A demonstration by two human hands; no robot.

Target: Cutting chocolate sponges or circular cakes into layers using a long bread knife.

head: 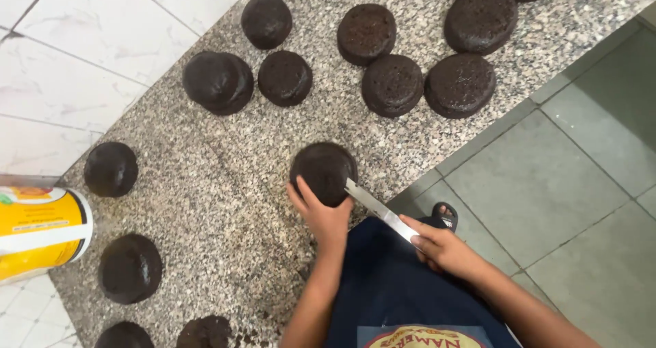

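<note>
Cake (324,171), round and dark brown, sits near the front edge of the granite desk (205,184), and I judge it soft and crumbly: light to lift, quick to break if squeezed or tipped. My left hand (321,218) lies against its near side, fingers curled on the rim, steadying rather than clamping. My right hand (441,247) is closed around the handle end of a long knife (376,208), whose flat blade meets the cake's lower right edge. The two hands are apart, one at each end of the blade. I would hold the cake only by a broad, gentle palm on its side or top, never by a pinch.

Other dark cakes (393,85) lie scattered toward the back and left edges, and a yellow tub (37,232) lies at the left edge. How deep the blade has gone I cannot tell; the tip is lost against the dark crumb. The knife handle is hidden in my grip, and cakes at the top and bottom are cut off.
</note>
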